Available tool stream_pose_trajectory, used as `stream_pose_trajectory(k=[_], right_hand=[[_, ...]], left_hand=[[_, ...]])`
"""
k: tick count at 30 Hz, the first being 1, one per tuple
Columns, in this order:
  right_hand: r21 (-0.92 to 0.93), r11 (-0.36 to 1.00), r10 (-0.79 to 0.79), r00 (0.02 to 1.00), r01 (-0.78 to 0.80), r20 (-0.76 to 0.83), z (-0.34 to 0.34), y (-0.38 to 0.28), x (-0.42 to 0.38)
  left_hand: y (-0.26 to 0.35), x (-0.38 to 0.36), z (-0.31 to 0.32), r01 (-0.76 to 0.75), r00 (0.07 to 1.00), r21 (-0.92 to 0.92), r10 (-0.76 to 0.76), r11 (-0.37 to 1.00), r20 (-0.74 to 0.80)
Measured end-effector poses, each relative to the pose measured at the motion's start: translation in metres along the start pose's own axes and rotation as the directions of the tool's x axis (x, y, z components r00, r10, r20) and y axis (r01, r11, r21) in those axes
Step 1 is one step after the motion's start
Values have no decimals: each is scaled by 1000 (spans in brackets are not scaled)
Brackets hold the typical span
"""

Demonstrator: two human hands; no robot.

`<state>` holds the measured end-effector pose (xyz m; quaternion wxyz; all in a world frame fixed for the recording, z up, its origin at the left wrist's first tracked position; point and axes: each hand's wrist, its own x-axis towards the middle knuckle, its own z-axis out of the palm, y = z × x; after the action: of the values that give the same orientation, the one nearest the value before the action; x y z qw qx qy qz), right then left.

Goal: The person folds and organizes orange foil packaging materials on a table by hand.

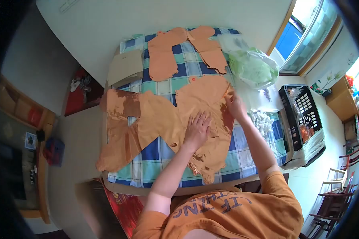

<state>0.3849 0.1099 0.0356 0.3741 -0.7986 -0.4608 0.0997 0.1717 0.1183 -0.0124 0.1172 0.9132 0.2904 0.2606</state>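
Note:
A large tan, leather-like sheet [159, 115] with an irregular outline and darker patches lies spread over a checked cloth [243, 145]. My left hand [198, 128] rests flat on the middle of the sheet's right part, fingers stretched out. At the sheet's upper right edge my right hand [236, 106] has its fingers closed on the material, where the edge is folded a little. The sheet's lower end is creased and ragged. Behind it lies a second, more orange sheet [162, 53], with two lobes hanging toward me.
Folded beige cardboard [125, 67] sits at the back left of the table. To the right are a clear plastic bag with green inside [254, 67], a pile of whitish scraps [262, 121] and a black basket [293, 119]. Chairs [331, 205] stand at the far right.

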Motion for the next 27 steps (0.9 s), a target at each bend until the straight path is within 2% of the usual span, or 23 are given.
stream_pose_trajectory(k=[3, 6, 9, 10, 11, 12, 13, 14, 15, 17, 20, 23, 27], right_hand=[[-161, 971, 194, 976, -177, 97, 9, 13, 48], [-178, 982, 89, 990, -68, 110, 28, 29, 71], [-39, 998, 48, 971, -40, 236, 16, -23, 62], [139, 987, -119, 946, 79, 303, 18, -22, 64], [401, 916, -114, 949, -15, 295, 20, -23, 59], [631, 769, -109, 952, -102, 287, 22, -26, 54], [811, 559, -106, 954, -175, 279, 23, -29, 52], [516, 851, -161, 983, 96, 83, 47, 6, 60], [150, 951, -274, 962, 272, -9, 36, 1, 41], [39, 981, -192, 974, 189, 122, 41, 11, 19], [27, 925, -381, 923, 380, 58, 41, 9, -10], [4, 860, -508, 853, 511, 121, 41, 3, -22], [-51, 823, -558, 823, 565, 107, 41, -6, -28]], left_hand=[[0, 0, 0, 7, 1000, -1, -7, 1000, 1], [-1, -1, 1, 9, 1000, 10, -9, 1000, 20], [-1, -2, 2, 18, 998, 37, -20, 999, 56], [1, -1, 0, 24, 997, 48, -27, 999, 70], [2, 0, -2, 28, 996, 60, -33, 998, 84], [2, -1, -3, 22, 996, 51, -26, 998, 80], [2, -1, -4, 18, 997, 45, -21, 999, 71], [2, 0, -5, 14, 998, 39, -16, 999, 58], [2, -1, -5, 17, 998, 29, -19, 999, 60], [1, 0, -4, 20, 998, 10, -21, 1000, 56], [1, 0, -3, 14, 999, 0, -14, 1000, 29], [2, 0, -3, 21, 1000, -23, -21, 1000, -8], [1, 1, -2, 19, 1000, -28, -19, 999, -1]])
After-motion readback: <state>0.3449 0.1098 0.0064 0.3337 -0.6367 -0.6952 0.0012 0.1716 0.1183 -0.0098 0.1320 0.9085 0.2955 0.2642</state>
